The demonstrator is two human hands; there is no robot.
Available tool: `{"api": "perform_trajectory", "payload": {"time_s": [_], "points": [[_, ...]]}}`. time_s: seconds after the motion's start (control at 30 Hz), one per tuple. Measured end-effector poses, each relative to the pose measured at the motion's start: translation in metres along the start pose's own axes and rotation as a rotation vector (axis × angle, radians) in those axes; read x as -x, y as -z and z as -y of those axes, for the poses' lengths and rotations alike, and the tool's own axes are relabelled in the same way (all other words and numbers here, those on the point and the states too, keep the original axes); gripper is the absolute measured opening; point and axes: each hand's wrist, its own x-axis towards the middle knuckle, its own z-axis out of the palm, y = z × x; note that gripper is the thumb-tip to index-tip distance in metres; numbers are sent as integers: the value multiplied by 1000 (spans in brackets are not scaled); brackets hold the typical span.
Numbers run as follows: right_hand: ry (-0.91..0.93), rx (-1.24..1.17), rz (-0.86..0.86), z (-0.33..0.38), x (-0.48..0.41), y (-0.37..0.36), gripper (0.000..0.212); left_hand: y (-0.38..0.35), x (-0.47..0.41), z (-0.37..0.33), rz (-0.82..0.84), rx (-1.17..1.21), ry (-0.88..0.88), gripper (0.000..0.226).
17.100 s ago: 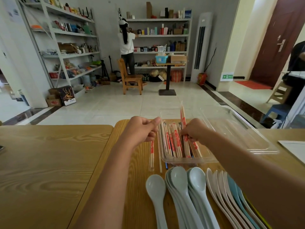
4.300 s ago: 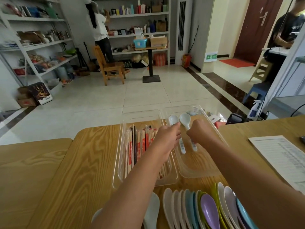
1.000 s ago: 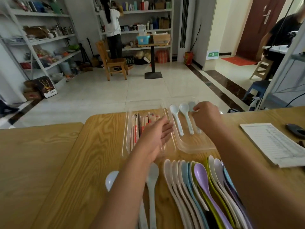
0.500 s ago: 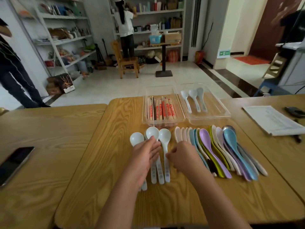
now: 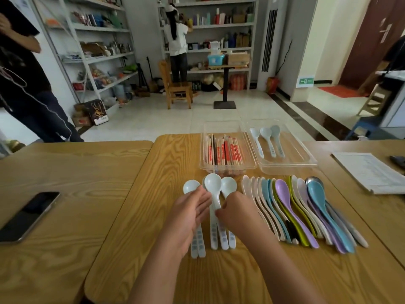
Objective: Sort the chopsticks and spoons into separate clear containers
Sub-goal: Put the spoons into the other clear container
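Several pale blue-white spoons (image 5: 228, 187) lie side by side near the table's middle. My left hand (image 5: 190, 213) rests with fairly straight fingers on the handles of the leftmost ones. My right hand (image 5: 237, 212) has curled fingers and pinches the handle of the middle pale spoon (image 5: 212, 182), whose bowl looks slightly raised. At the far edge, the left clear container (image 5: 202, 148) holds wrapped chopsticks (image 5: 225, 151). The right clear container (image 5: 306, 157) holds three pale spoons (image 5: 267, 140). A row of coloured spoons (image 5: 295, 205) lies right of my hands.
A black phone (image 5: 28, 216) lies on the left table and a printed sheet (image 5: 370, 170) on the right one. One person (image 5: 24, 73) stands at the left; another (image 5: 177, 40) stands at the back shelves behind a wooden chair (image 5: 175, 86).
Both hands have drawn back from the containers to the pale spoons near me. In the last half second the middle spoon's bowl has come up a little in my right hand's pinch.
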Motion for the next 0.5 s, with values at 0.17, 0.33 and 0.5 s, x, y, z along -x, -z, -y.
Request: {"api": "perform_trajectory", "payload": {"time_s": [0.17, 0.33, 0.5], "points": [[9, 11, -5, 7, 2, 0, 12, 5, -8, -3, 9, -1, -34, 36], [7, -16, -21, 12, -3, 1, 15, 4, -14, -8, 13, -16, -57, 44], [44, -170, -14, 5, -6, 27, 26, -10, -15, -39, 111, 79, -135, 57]]}}
